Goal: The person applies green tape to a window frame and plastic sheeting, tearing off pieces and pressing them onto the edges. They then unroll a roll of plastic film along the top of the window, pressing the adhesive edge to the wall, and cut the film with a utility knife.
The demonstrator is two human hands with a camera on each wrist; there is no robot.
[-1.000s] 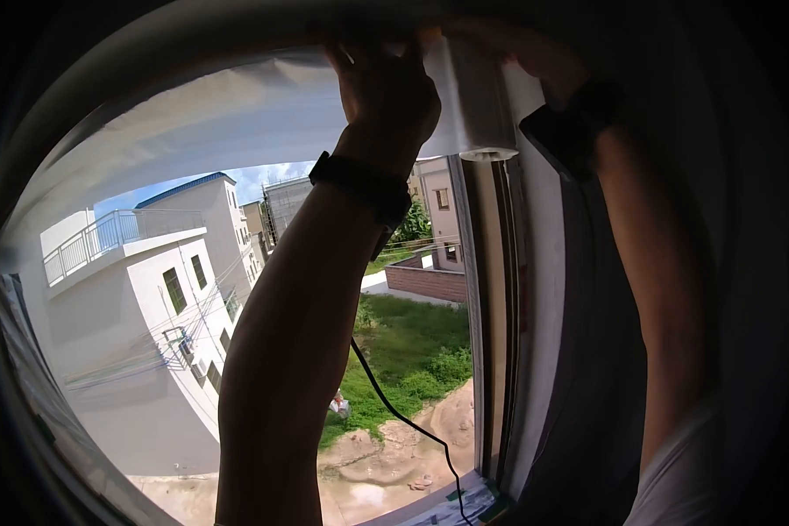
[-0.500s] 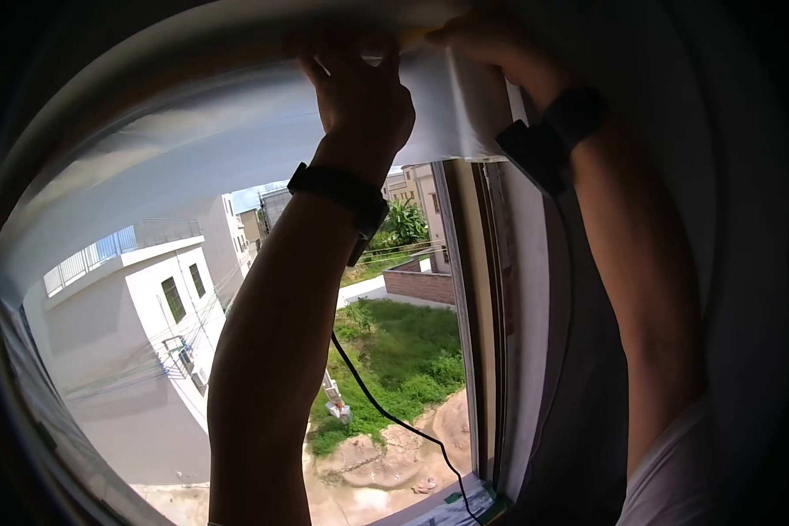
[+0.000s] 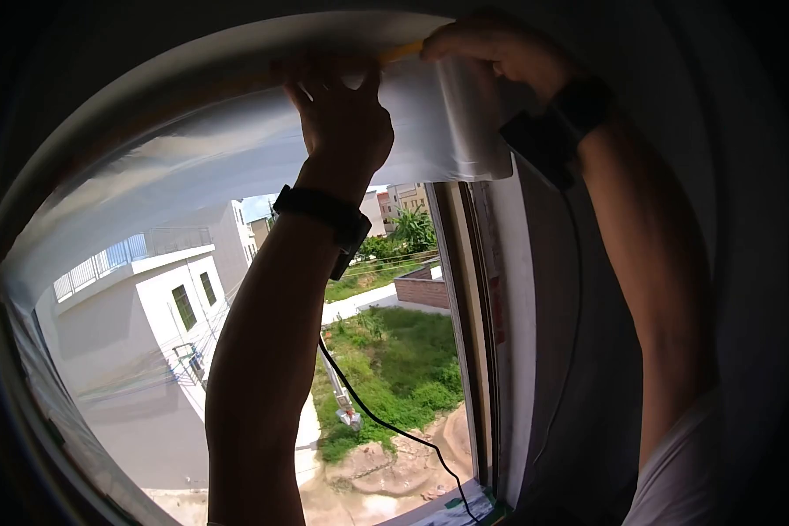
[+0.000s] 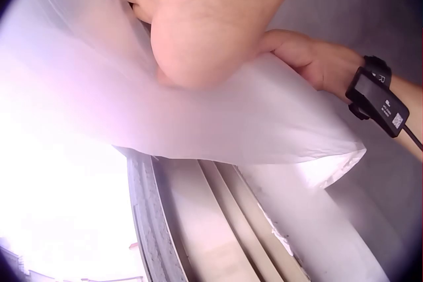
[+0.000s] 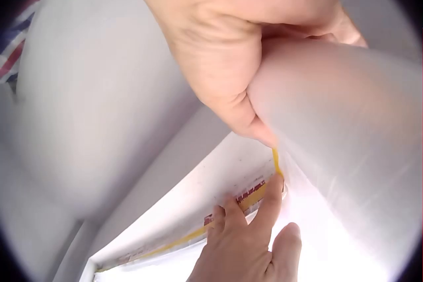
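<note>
A sheet of thin, clear-white plastic film (image 3: 237, 131) hangs across the top of a window, with yellow tape (image 3: 403, 53) along its upper edge. My left hand (image 3: 346, 123) is raised to that edge, its fingers spread and pressing against the taped strip under the window head. To the right, my right hand (image 3: 508, 53) grips the film roll (image 5: 344, 110), thumb on the near side and fingers curled behind it. In the right wrist view, a short yellow stretch of tape runs from the right thumb tip to the left fingertips. The roll's lower end (image 4: 340, 166) hangs beside the window frame.
The window's right frame (image 3: 460, 333) and pale side wall (image 3: 517, 263) stand below the roll. A black cable (image 3: 386, 421) dangles in front of the opening, down to the sill. A wrist camera (image 4: 377, 100) with a cable sits on the right wrist. Buildings and grass (image 3: 394, 351) lie outside.
The head view has tilted up, so the window sits lower in it. Both hands have shifted left in view, and a longer piece of yellow tape shows between them.
</note>
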